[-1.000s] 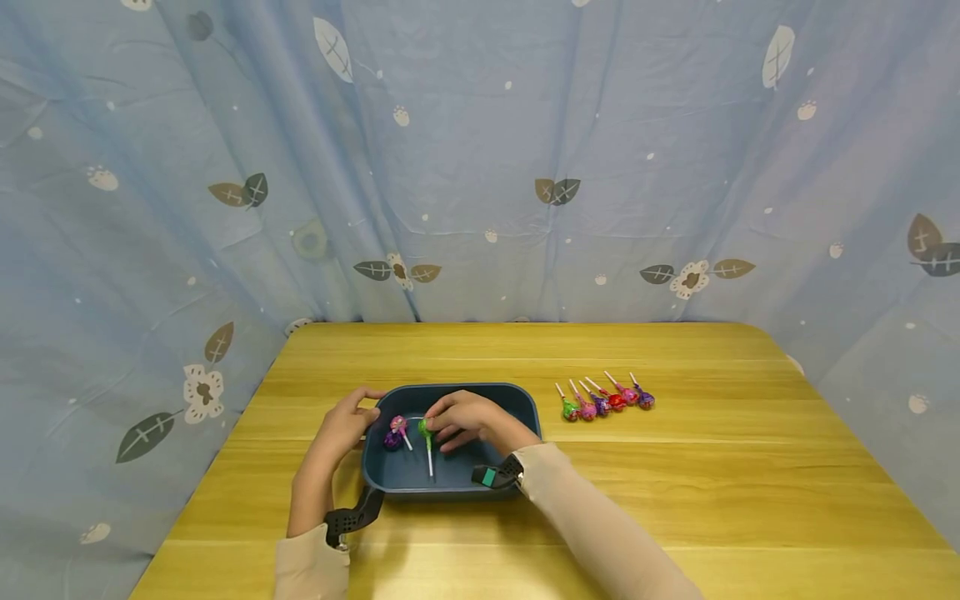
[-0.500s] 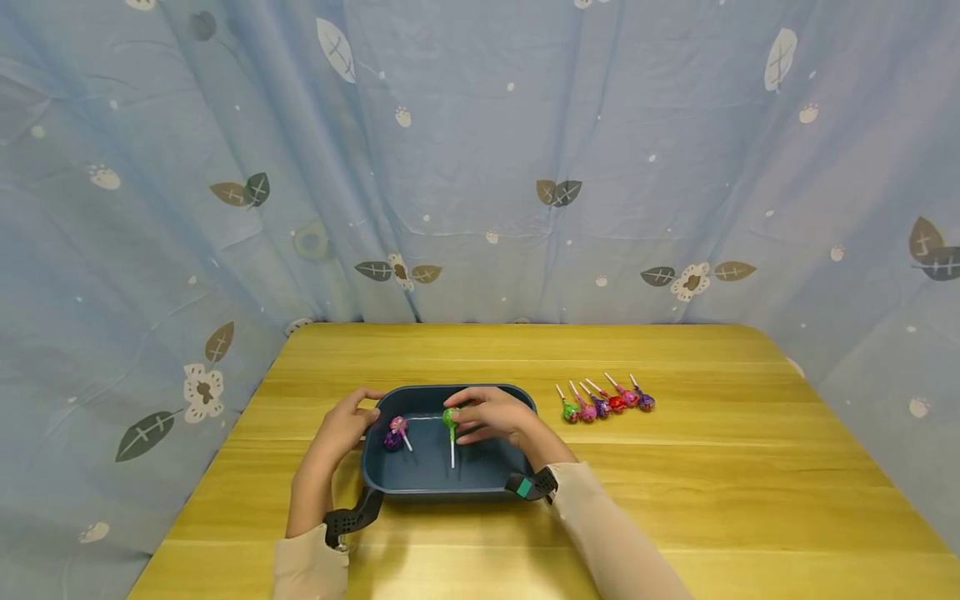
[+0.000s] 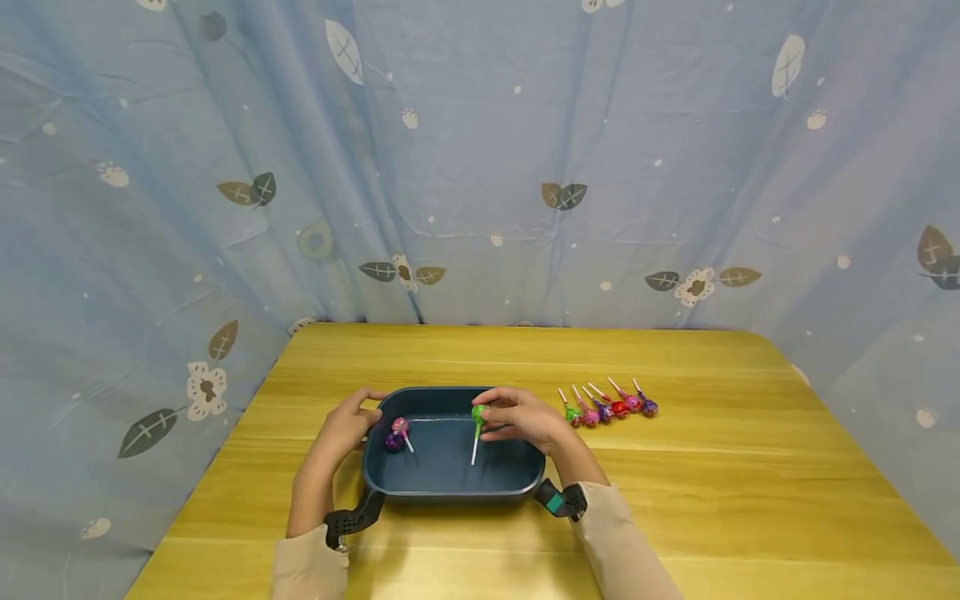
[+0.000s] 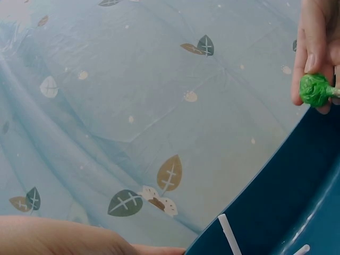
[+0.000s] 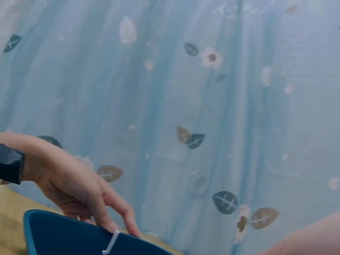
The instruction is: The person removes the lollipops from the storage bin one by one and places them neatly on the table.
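Observation:
A dark blue rectangular box [image 3: 450, 492] stands on the table. My left hand [image 3: 347, 429] touches its left rim from outside, with thumb and fingers at the edge. Over the right half of the box, my right hand [image 3: 525, 419] pinches a green-wrapped lollipop [image 3: 478, 414] by its round head, the white stick pointing down. The same green lollipop [image 4: 314, 90] appears at the upper right of the left wrist view. Inside the box, at the left end, a pink lollipop [image 3: 400, 426] lies against a purple lollipop [image 3: 393, 442]. The purple one's stick is hidden in the head view.
Right of the box, a row of several lollipops [image 3: 602, 411] in green, pink, purple and red wrappers lies on the wooden table [image 3: 720, 483]. A light blue patterned curtain [image 3: 480, 167] hangs behind the table and along both sides.
My right hand has moved right across the box, carrying the green lollipop from near the middle toward the right end. My left hand and the two lollipops on the left have kept their places.

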A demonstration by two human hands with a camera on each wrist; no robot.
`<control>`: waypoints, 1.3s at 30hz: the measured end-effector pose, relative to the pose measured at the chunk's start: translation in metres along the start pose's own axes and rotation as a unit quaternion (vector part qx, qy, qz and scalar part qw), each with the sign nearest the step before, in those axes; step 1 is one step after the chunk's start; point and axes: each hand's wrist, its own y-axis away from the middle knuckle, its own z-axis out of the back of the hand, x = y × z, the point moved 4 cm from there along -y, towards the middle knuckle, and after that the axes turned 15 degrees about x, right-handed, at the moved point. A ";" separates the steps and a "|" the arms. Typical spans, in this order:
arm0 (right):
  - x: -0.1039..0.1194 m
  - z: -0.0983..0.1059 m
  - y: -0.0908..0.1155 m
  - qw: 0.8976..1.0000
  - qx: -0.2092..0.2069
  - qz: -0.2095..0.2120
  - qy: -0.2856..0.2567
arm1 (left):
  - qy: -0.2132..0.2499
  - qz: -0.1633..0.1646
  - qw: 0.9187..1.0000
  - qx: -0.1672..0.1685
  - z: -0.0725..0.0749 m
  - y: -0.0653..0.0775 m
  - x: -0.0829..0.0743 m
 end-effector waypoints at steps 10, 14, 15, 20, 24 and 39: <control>0.002 0.011 0.012 1.000 -0.020 0.013 0.002 | -0.013 0.001 1.000 0.002 0.000 0.000 0.000; 0.005 0.019 0.019 0.999 -0.032 0.019 -0.001 | -0.017 0.001 1.000 0.004 0.000 0.001 0.001; 0.005 0.021 0.020 0.999 -0.035 0.023 -0.003 | -0.018 0.001 1.000 0.004 0.000 0.001 0.001; 0.009 0.029 0.027 0.998 -0.049 0.030 -0.003 | -0.016 0.002 1.000 0.003 0.001 0.000 0.001; 0.010 0.032 0.030 0.998 -0.053 0.032 -0.001 | -0.017 0.001 1.000 0.005 0.000 -0.001 0.000; 0.010 0.039 0.034 0.997 -0.066 0.026 0.002 | -0.004 0.002 1.000 0.007 0.000 0.000 0.000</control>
